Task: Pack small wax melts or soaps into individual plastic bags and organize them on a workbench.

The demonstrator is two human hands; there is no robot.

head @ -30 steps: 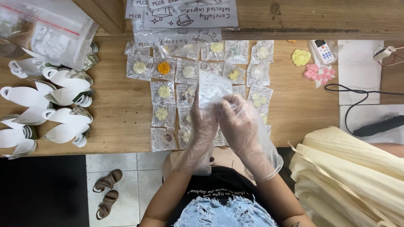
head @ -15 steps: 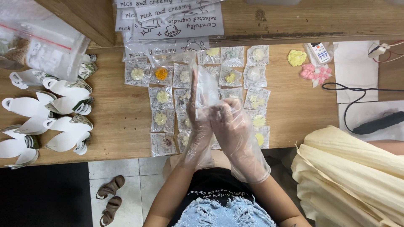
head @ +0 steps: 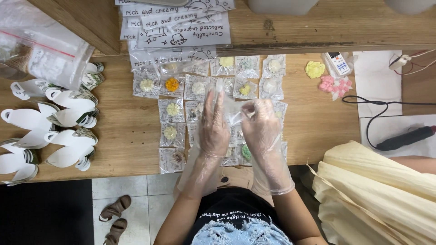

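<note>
Both my hands wear loose clear plastic gloves. My left hand [head: 212, 127] and my right hand [head: 261, 124] hold a small clear plastic bag [head: 230, 102] between them, above the wooden table [head: 122, 131]. Under and around the hands lie several small clear packets with flower-shaped pieces [head: 171, 109], cream, yellow, green and one orange [head: 172, 84]. The packets right under the hands are partly hidden.
White folded card pieces with loops [head: 59, 127] are stacked at the left. A clear zip bag [head: 43, 54] lies at the top left. Printed clear bags [head: 177, 31] lie at the back. Yellow and pink flowers [head: 324, 77], a small remote, a cable and a black tool [head: 402, 138] are at the right. A person in pale yellow cloth [head: 381, 190] sits at the right.
The hands have lowered slightly and spread a little, the clear bag now stretched between them. The view has shifted, showing more of the back shelf.
</note>
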